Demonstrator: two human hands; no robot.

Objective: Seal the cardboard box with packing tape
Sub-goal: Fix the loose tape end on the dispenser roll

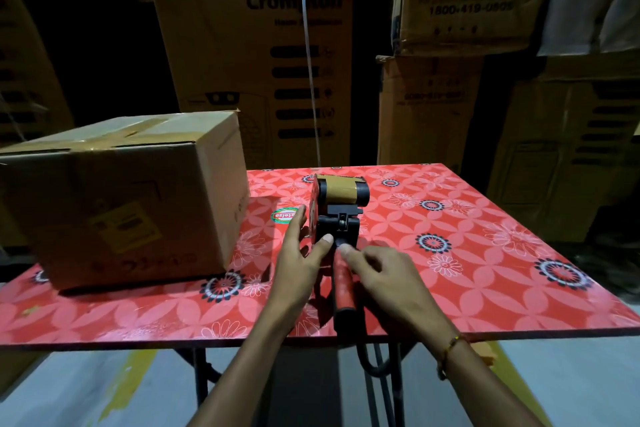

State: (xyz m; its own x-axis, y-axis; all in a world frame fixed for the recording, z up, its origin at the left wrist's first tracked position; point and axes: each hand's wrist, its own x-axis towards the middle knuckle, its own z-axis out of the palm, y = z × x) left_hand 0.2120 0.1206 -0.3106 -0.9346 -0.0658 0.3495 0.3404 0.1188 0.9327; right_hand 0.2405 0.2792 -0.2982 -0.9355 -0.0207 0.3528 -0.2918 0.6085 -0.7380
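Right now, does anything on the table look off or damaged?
The box overhangs the table's left edge, and its far top corner looks torn. The tape gun looks normal.

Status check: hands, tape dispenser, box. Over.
Left hand and right hand both touching the red-handled tape dispenser on the red floral table. Brown cardboard box sits apart at left, already taped. Nothing between.
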